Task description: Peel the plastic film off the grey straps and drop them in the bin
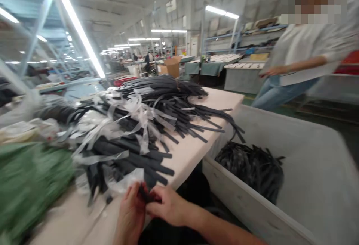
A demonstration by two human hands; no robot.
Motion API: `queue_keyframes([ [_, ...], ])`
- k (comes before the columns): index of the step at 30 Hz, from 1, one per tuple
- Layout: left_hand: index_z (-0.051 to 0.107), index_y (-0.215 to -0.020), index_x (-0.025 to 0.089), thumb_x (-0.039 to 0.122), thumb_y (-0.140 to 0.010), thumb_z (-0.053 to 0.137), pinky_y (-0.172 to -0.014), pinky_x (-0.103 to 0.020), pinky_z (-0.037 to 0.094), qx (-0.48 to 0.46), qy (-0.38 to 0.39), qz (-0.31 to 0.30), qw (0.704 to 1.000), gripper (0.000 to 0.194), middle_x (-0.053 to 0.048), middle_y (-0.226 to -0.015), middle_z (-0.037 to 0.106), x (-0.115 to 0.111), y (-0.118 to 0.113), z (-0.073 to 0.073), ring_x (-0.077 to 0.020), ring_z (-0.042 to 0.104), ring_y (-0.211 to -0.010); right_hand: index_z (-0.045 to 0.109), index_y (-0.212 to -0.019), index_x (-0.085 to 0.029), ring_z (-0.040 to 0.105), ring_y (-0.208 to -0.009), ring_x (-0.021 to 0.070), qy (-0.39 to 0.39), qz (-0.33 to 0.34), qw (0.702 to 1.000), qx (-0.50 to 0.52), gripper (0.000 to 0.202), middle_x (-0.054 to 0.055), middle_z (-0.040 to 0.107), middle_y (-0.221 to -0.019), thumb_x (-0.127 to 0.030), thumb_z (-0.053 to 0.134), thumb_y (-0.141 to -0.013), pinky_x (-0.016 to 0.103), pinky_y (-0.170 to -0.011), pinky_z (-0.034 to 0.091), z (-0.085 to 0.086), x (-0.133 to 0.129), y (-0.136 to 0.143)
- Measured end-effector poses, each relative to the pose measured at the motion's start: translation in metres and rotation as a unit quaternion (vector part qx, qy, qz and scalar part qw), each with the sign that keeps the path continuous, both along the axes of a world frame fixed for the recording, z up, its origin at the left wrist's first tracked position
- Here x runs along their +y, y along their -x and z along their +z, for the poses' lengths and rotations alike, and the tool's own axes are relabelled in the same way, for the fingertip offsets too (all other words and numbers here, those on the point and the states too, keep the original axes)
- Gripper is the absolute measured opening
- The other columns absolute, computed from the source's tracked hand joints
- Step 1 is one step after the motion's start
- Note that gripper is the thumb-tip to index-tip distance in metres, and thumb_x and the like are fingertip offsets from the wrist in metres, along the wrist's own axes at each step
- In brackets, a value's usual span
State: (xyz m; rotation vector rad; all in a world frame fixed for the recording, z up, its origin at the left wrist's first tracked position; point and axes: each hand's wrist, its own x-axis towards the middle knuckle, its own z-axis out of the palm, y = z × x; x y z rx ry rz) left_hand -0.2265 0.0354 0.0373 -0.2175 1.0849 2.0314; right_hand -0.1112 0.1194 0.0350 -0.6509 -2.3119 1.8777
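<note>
At the near edge of the pale table (193, 154), my left hand (131, 209) is closed on the end of a dark strip (145, 194). My right hand (169, 204) pinches the same strip from the right, its fingers close to the left ones. Just beyond both hands lies a large pile of black strips (157, 163), tangled with white translucent film ribbons (134, 107). Some strip ends hang over the table's right edge.
A large white bin (305, 140) with dark strips (252, 166) in it stands at the right. Green cloth (33, 189) lies at the left. Behind the bin is a person (297, 58). Farther back are a cardboard box (169, 67), tables and shelves.
</note>
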Motion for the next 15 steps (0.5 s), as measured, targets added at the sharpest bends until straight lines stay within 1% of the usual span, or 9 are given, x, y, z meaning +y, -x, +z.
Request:
queue_keyframes([
  [1,0.061,-0.079,0.015,0.017,-0.071,0.075,-0.057,-0.017,0.052,0.011,-0.012,0.021,1.0,0.016,0.0,-0.071,0.066,-0.001,-0.004,0.007,-0.0104,0.062,-0.061,0.059,-0.083,-0.021,0.059,-0.057,0.0124,0.017,0.003,1.0,-0.003,0.013,-0.004,0.065,-0.066,-0.033,0.058,-0.083,0.02,-0.052,0.043,0.011,-0.002,0.005],
  [2,0.061,-0.08,0.015,0.016,-0.07,0.076,-0.06,-0.018,0.055,0.015,-0.023,0.028,0.999,0.018,-0.001,-0.075,0.068,-0.004,-0.004,0.012,-0.0123,0.066,-0.067,0.057,-0.08,-0.019,0.054,-0.049,0.0099,0.024,0.014,1.0,-0.003,0.016,-0.004,0.06,-0.059,-0.034,0.053,-0.087,0.018,-0.047,0.039,0.018,-0.002,0.008],
  [3,0.061,-0.08,0.015,0.016,-0.069,0.077,-0.064,-0.022,0.057,0.014,-0.03,0.029,0.999,0.02,-0.003,-0.08,0.069,-0.008,-0.003,0.015,-0.0154,0.069,-0.074,0.055,-0.079,-0.019,0.049,-0.044,0.0081,0.018,0.028,0.999,-0.001,0.02,-0.005,0.057,-0.056,-0.035,0.049,-0.09,0.017,-0.044,0.035,0.021,0.001,0.008],
  [5,0.061,-0.084,0.015,0.017,-0.07,0.079,-0.072,-0.03,0.06,-0.005,-0.023,0.022,0.999,0.022,-0.004,-0.088,0.071,-0.022,0.003,0.015,-0.0209,0.071,-0.082,0.057,-0.084,-0.018,0.043,-0.039,0.0065,0.001,0.039,0.999,-0.005,0.024,-0.006,0.055,-0.054,-0.038,0.046,-0.093,0.017,-0.042,0.032,0.018,0.011,0.001],
  [7,0.061,-0.088,0.016,0.018,-0.072,0.078,-0.075,-0.037,0.061,-0.032,0.004,0.019,0.999,0.022,-0.005,-0.089,0.072,-0.04,0.006,0.01,-0.022,0.072,-0.08,0.06,-0.097,-0.017,0.041,-0.038,0.0065,-0.009,0.019,1.0,-0.022,0.029,-0.005,0.056,-0.055,-0.042,0.045,-0.093,0.018,-0.041,0.031,0.009,0.024,-0.016],
  [9,0.062,-0.092,0.016,0.019,-0.076,0.076,-0.075,-0.037,0.061,-0.058,0.031,0.025,0.998,0.021,-0.005,-0.088,0.072,-0.057,0.004,0.002,-0.0205,0.073,-0.077,0.06,-0.108,-0.016,0.044,-0.039,0.0071,-0.009,0.002,0.999,-0.037,0.038,-0.003,0.06,-0.062,-0.048,0.046,-0.093,0.019,-0.041,0.032,0.001,0.034,-0.039],
  [10,0.062,-0.093,0.016,0.02,-0.078,0.074,-0.074,-0.037,0.061,-0.068,0.039,0.026,0.997,0.02,-0.006,-0.088,0.072,-0.064,0.002,-0.002,-0.0202,0.073,-0.077,0.061,-0.109,-0.016,0.046,-0.041,0.0074,-0.006,-0.002,0.999,-0.042,0.042,-0.002,0.061,-0.066,-0.051,0.046,-0.092,0.019,-0.042,0.033,-0.002,0.037,-0.05],
  [13,0.062,-0.098,0.015,0.023,-0.082,0.071,-0.07,-0.034,0.061,-0.085,0.041,0.016,0.995,0.02,-0.009,-0.094,0.074,-0.075,-0.007,-0.009,-0.0205,0.073,-0.079,0.063,-0.104,-0.015,0.048,-0.044,0.0081,0.001,-0.005,0.998,-0.064,0.048,-0.001,0.06,-0.066,-0.058,0.047,-0.092,0.02,-0.044,0.034,0.001,0.031,-0.074],
  [15,0.063,-0.098,0.014,0.023,-0.084,0.069,-0.069,-0.032,0.061,-0.092,0.034,0.014,0.995,0.018,-0.01,-0.095,0.074,-0.077,-0.012,-0.011,-0.021,0.073,-0.08,0.065,-0.098,-0.015,0.047,-0.043,0.0084,-0.01,0.006,0.997,-0.081,0.049,-0.002,0.057,-0.062,-0.06,0.045,-0.093,0.02,-0.043,0.033,0.008,0.018,-0.079],
])
